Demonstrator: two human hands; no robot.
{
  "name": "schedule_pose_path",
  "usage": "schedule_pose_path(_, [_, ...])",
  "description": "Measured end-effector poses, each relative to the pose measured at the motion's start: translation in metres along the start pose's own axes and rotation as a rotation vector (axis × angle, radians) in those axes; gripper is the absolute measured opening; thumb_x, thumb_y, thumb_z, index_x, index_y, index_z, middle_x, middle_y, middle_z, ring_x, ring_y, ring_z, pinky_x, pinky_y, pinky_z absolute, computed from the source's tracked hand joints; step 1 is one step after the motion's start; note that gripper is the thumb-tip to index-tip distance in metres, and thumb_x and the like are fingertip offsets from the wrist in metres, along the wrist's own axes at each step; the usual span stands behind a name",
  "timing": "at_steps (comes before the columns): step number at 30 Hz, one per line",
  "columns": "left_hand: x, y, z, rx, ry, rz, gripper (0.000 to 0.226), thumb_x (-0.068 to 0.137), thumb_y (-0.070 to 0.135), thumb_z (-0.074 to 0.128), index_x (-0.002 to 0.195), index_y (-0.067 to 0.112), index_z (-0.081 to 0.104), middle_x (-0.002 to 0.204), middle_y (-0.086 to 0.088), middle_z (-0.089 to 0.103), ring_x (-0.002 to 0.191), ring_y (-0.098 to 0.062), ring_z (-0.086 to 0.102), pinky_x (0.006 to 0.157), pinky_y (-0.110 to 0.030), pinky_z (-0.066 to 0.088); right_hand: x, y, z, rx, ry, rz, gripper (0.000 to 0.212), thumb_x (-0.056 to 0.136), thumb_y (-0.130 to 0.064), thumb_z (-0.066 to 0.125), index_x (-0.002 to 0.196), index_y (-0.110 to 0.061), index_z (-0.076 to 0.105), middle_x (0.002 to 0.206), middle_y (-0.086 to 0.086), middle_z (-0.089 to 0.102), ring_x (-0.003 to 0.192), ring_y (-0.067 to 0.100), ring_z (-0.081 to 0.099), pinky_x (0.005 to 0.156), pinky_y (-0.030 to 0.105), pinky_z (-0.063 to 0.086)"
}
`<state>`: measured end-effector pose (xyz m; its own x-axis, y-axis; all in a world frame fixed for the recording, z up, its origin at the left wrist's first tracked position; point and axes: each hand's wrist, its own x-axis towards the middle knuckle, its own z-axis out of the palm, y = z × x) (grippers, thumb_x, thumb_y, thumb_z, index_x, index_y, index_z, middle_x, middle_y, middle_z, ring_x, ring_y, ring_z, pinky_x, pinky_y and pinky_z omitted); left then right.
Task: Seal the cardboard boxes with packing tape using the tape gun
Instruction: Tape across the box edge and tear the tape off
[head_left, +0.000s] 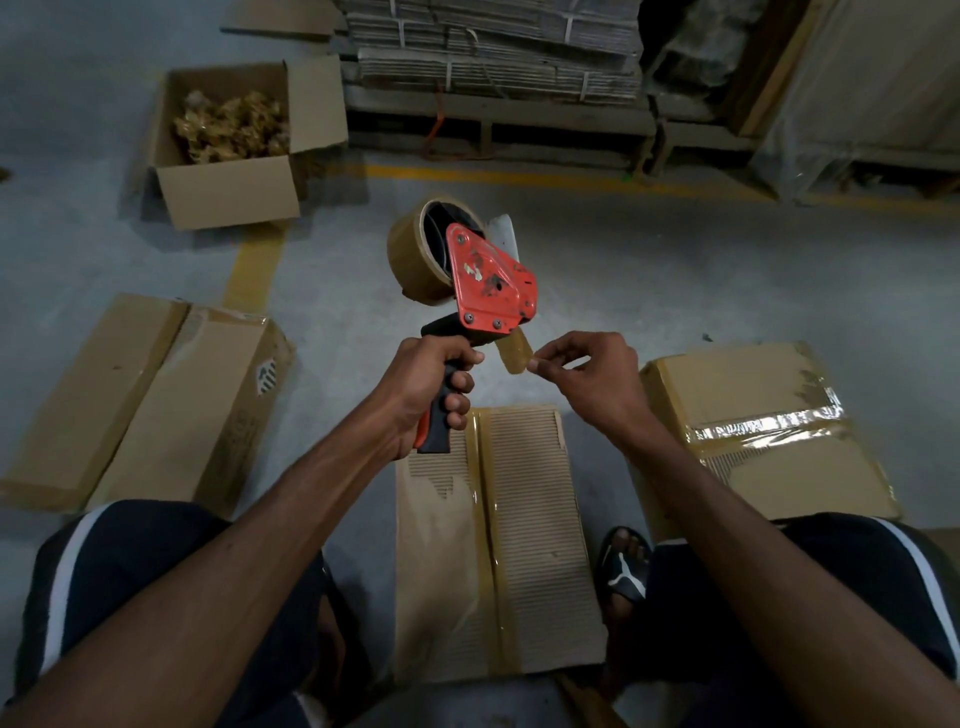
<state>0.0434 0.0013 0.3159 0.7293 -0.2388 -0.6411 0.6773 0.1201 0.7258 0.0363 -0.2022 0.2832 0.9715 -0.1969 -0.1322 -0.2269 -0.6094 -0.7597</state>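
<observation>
My left hand (434, 387) grips the black handle of the red tape gun (491, 283), held upright above the floor with a brown tape roll (415, 252) on its far side. My right hand (587, 376) pinches the loose end of the tape (514, 356) hanging from the gun's mouth. Below the hands, between my knees, lies a cardboard box (530, 540) with brown tape along its centre seam. A second box (758, 436) sits at the right with shiny tape across its top. A third box (145, 400) lies at the left.
An open carton (228, 192) with crumpled brown tape scraps stands at the back left. Bundled flat cardboard on a pallet (493, 57) fills the back. Yellow floor lines (519, 176) cross the grey concrete. My sandalled foot (623, 566) rests beside the centre box.
</observation>
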Motion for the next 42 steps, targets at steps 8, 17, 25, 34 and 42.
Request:
schedule_pose_path(8, [0.001, 0.002, -0.002, -0.017, -0.013, -0.017, 0.005, 0.090, 0.012, 0.053, 0.085, 0.013, 0.055, 0.059, 0.002, 0.039, 0.043, -0.012, 0.033, 0.043, -0.023, 0.031, 0.001, 0.002, -0.004, -0.053, -0.050, -0.052, 0.008, 0.091, -0.029, 0.078, 0.084, -0.028, 0.076, 0.086, -0.011, 0.071, 0.081, 0.008, 0.066, 0.077, 0.046, 0.060])
schedule_pose_path(17, [-0.001, 0.006, -0.006, -0.016, -0.065, -0.053, 0.013, 0.090, 0.011, 0.054, 0.078, 0.015, 0.050, 0.059, 0.003, 0.039, 0.042, -0.010, 0.033, 0.040, -0.022, 0.032, 0.000, 0.000, -0.017, -0.569, -0.131, -0.342, 0.011, 0.101, -0.032, 0.061, 0.099, -0.021, 0.064, 0.099, -0.007, 0.061, 0.083, 0.016, 0.061, 0.069, 0.034, 0.047])
schedule_pose_path(25, [-0.001, -0.001, -0.003, 0.161, -0.046, 0.040, 0.007, 0.091, 0.010, 0.056, 0.097, 0.011, 0.053, 0.059, 0.000, 0.040, 0.046, -0.015, 0.033, 0.046, -0.025, 0.029, 0.004, 0.014, -0.028, -0.162, -0.282, 0.139, 0.031, 0.107, -0.037, 0.051, 0.097, -0.016, 0.071, 0.099, 0.004, 0.076, 0.086, 0.023, 0.070, 0.075, 0.037, 0.055])
schedule_pose_path(34, [-0.007, 0.000, 0.004, 0.284, -0.130, 0.122, 0.008, 0.094, 0.008, 0.057, 0.092, 0.010, 0.050, 0.060, -0.004, 0.041, 0.045, -0.017, 0.034, 0.045, -0.026, 0.031, -0.010, -0.008, -0.017, 0.412, -0.595, 0.749, 0.072, 0.102, -0.068, 0.032, 0.108, -0.013, 0.078, 0.104, 0.001, 0.080, 0.100, 0.026, 0.074, 0.083, 0.039, 0.048])
schedule_pose_path(42, [-0.007, -0.002, 0.002, 0.356, -0.114, 0.167, 0.009, 0.095, 0.008, 0.058, 0.088, 0.008, 0.052, 0.060, -0.006, 0.042, 0.044, -0.017, 0.036, 0.044, -0.025, 0.033, -0.007, -0.007, -0.014, 0.521, -0.438, 0.691, 0.021, 0.102, -0.025, 0.054, 0.088, -0.020, 0.068, 0.085, -0.005, 0.072, 0.084, 0.019, 0.070, 0.078, 0.039, 0.048])
